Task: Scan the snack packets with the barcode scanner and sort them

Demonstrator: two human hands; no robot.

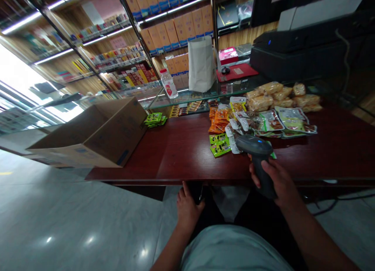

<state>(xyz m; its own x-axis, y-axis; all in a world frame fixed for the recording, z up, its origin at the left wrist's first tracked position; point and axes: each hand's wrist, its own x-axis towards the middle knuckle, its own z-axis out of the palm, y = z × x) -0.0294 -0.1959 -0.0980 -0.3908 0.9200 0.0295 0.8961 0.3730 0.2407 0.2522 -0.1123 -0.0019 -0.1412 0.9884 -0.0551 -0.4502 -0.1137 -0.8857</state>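
My right hand (279,181) is wrapped round the grip of a black barcode scanner (259,154), held over the front part of the dark red table. Under the scanner's head lie small white-topped packets (234,140) and green snack packets (219,145). Orange snack packets (219,118) sit just behind these. To the right are larger flat snack bags (269,120) and a pile of clear-wrapped golden snacks (263,97). Below the table's front edge, my left hand (187,204) is closed on a flat black phone-like object (195,191), partly hidden by fingers and shade.
An open cardboard box (108,134) stands at the table's left end, with a small heap of green packets (155,119) beside it. Behind are a plastic bottle (169,84), a white paper bag (201,64) and a red mat (246,70). Stocked shelves (175,17) line the back.
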